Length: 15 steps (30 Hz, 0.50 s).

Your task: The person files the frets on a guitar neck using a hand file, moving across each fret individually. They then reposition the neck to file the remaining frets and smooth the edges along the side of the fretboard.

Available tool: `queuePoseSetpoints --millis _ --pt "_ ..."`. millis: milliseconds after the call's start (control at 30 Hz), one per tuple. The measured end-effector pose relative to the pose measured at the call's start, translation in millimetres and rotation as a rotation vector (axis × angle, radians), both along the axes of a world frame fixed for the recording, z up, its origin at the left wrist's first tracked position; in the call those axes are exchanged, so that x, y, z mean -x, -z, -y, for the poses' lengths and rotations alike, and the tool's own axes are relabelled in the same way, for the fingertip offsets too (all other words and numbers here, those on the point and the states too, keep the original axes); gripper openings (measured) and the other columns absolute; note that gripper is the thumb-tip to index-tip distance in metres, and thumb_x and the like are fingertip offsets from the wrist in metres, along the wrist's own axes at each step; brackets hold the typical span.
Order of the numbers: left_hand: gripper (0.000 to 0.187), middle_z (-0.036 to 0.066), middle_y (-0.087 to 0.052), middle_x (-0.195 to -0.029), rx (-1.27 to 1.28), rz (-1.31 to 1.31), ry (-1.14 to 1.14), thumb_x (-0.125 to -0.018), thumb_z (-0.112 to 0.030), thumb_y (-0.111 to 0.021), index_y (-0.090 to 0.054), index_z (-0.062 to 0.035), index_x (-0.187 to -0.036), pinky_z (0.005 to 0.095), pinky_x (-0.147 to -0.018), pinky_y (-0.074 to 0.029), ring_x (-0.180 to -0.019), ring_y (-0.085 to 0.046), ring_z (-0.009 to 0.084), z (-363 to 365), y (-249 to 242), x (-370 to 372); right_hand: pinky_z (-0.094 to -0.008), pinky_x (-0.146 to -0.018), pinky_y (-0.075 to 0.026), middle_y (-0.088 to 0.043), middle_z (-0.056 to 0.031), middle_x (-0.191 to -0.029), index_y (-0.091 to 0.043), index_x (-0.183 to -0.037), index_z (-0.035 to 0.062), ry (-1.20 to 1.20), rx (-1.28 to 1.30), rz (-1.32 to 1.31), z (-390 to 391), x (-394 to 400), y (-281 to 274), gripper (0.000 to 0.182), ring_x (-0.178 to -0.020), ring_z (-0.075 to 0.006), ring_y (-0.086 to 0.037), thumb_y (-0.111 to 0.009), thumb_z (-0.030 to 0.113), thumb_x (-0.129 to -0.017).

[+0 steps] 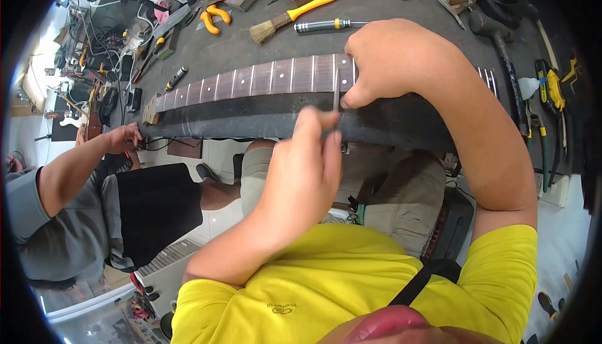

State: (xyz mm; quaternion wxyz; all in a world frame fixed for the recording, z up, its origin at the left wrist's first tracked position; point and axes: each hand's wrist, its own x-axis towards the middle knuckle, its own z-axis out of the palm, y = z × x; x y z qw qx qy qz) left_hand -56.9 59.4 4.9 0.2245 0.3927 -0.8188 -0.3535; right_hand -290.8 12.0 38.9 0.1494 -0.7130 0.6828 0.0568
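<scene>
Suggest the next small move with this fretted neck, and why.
Perhaps a short, gentle stroke of the thin tool across the neck: the left hand holds it crosswise there, while the right hand grips the neck close by, seemingly steadying it.

Even, fairly bright indoor light fills the middle of the view, and the yellow shirt comes out vivid. The far left side is the brightest, its pale patches washed almost white, and the light floor there looks glossy. The workbench stays dark, with a deeper shadow along the near edge of the guitar neck and below the right hand. The metal frets catch small glints. Motion blur softens the fingertips of the left hand. Wide-angle distortion bends the bench edge and limbs; black vignetting swallows the corners.
</scene>
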Motion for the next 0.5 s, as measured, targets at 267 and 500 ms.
queuePoseSetpoints --millis 267,500 --pt "0.017 0.01 -0.065 -0.062 0.125 -0.037 -0.001 -0.11 -0.007 -0.064 -0.062 0.001 -0.125 0.0385 -0.055 -0.05 -0.051 -0.064 0.0221 21 2 18 -0.0444 -0.081 -0.065 -0.081 -0.0164 -0.085 -0.085 -0.092 0.0013 -0.032 0.01 0.018 -1 1 -4 0.055 -0.084 -0.0328 -0.08 -0.083 0.055 -0.079" --pt "0.018 0.008 -0.066 -0.061 0.091 -0.038 0.013 -0.11 -0.006 -0.065 -0.062 0.0013 -0.127 0.0367 -0.054 -0.05 -0.052 -0.066 0.021 25 5 21 -0.0467 -0.079 -0.063 -0.078 -0.0229 -0.085 -0.082 -0.097 -0.002 -0.014 0.02 0.072 0 2 1 0.056 -0.083 -0.0399 -0.078 -0.088 0.048 -0.072"
